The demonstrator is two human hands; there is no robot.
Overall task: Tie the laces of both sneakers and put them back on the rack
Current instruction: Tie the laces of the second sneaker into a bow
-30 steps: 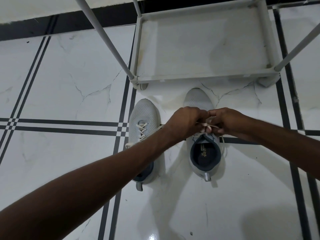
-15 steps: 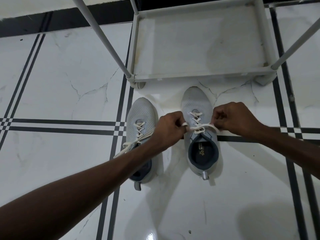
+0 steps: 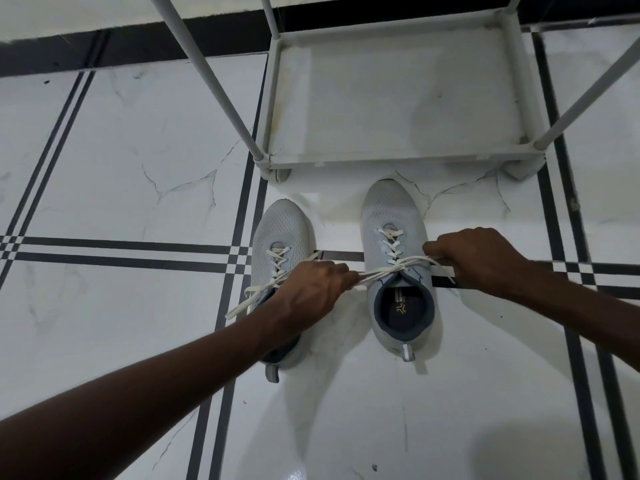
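Two light grey sneakers stand side by side on the floor, toes toward the rack. On the right sneaker (image 3: pixel 393 216) the white laces (image 3: pixel 394 270) are stretched sideways across the tongue. My left hand (image 3: pixel 311 292) pinches their left end and my right hand (image 3: pixel 474 258) grips their right end, both pulling outward. The left sneaker (image 3: pixel 280 226) lies partly under my left hand and forearm; its laces (image 3: pixel 256 292) hang loose over its left side. The white rack (image 3: pixel 401 157) stands just beyond the toes, its lowest shelf bare.
White marble floor tiles (image 3: pixel 121 150) with black stripes surround the shoes. The rack's slanted white poles (image 3: pixel 204 77) rise at left and right (image 3: pixel 588 88). A dark skirting band (image 3: pixel 104 50) runs along the wall behind.
My hands were together over the right sneaker's tongue; they have moved apart, drawing the laces taut to both sides. The left sneaker's laces have come into view.
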